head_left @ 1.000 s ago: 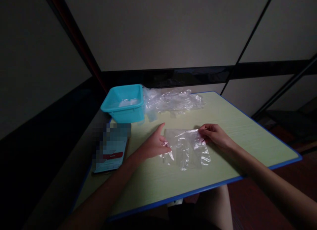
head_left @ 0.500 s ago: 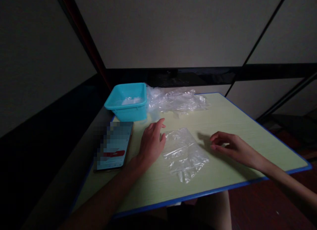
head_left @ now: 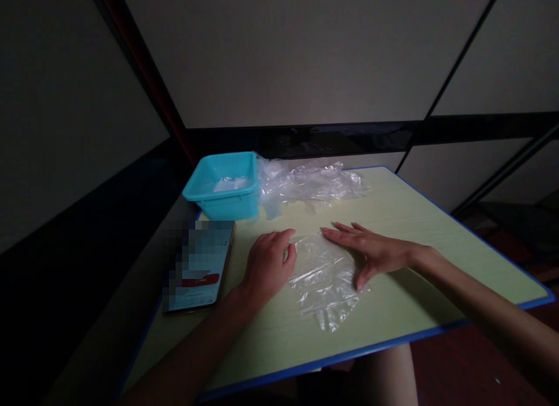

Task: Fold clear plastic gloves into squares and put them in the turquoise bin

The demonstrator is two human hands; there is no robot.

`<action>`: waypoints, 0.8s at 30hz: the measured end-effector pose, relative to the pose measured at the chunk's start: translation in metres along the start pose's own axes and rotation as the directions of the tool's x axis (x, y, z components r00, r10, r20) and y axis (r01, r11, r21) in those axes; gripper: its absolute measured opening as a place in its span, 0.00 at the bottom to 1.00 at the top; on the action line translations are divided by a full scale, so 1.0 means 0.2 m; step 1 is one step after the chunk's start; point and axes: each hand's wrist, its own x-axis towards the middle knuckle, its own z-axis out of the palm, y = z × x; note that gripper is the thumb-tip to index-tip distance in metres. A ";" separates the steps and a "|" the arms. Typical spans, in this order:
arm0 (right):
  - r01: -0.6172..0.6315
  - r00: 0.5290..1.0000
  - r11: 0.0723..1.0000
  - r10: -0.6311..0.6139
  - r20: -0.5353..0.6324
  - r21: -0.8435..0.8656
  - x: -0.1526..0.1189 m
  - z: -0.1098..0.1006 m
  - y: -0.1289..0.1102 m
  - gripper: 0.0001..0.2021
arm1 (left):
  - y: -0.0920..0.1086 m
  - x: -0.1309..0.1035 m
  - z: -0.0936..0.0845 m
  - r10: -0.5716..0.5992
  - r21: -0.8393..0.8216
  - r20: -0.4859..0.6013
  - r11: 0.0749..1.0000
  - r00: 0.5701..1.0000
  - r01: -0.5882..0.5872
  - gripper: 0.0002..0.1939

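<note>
A clear plastic bag [head_left: 325, 278] lies flat and wrinkled near the middle of the table. My left hand [head_left: 271, 263] rests at its left edge, fingers curved and a gap showing between thumb and forefinger; nothing is visibly gripped. Over the bag's right side, my right hand [head_left: 371, 249] is stretched out with fingers spread, its fingertips at the upper edge and its thumb low on the right edge. The palm hides part of that side.
At the back left stands a turquoise basket [head_left: 227, 205] with clear plastic inside. Crumpled plastic bags [head_left: 314, 182] lie to its right along the far edge. A tablet or large phone [head_left: 203, 266] is left of my left hand. The table [head_left: 419, 219] has a blue rim.
My right hand has moved left onto the bag and spread its fingers. My left hand has lowered slightly beside the bag's left edge, its fingers more curved.
</note>
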 end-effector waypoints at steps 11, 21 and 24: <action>-0.181 0.980 0.983 0.178 -0.085 -0.019 -0.04 0.06 -0.01 0.52 | -0.01 0.00 0.03 -0.028 -0.040 0.111 0.999 0.993 0.033 0.16; -0.225 0.973 0.974 0.223 -0.051 -0.025 -0.04 0.05 0.00 0.54 | -0.01 0.01 0.03 -0.082 -0.020 0.171 0.996 0.982 0.087 0.16; -0.226 0.973 0.974 0.224 -0.058 -0.026 -0.04 0.06 0.01 0.54 | -0.01 0.01 0.03 -0.092 -0.025 0.177 0.995 0.980 0.098 0.16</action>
